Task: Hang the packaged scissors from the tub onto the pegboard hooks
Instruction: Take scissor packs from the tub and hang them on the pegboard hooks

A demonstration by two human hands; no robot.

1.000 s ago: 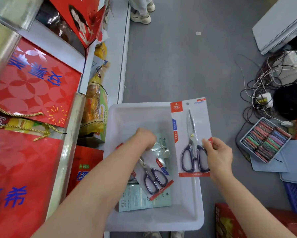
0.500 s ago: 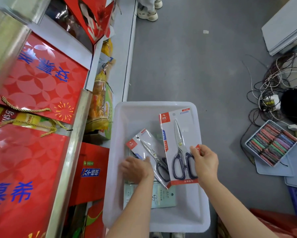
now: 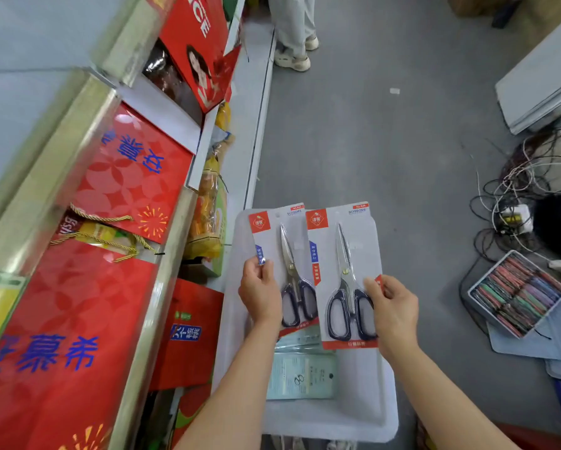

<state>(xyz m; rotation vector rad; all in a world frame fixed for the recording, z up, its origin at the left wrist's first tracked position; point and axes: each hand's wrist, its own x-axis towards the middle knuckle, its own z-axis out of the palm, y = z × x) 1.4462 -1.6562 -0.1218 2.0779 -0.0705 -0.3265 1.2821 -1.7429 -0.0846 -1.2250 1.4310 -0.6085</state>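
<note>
Thin card blister packs, light but floppy: left scissors pack pinched by left hand, right scissors pack gripped by right hand, above the tub; best held near the handles.

The grey floor carries the white tub at 6 o'clock, tangled cables at 3, and a tray of coloured packets near 4.

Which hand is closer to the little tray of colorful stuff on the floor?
The right hand. It holds a scissors pack just left of the tray; the left hand is farther left, holding another pack.
</note>
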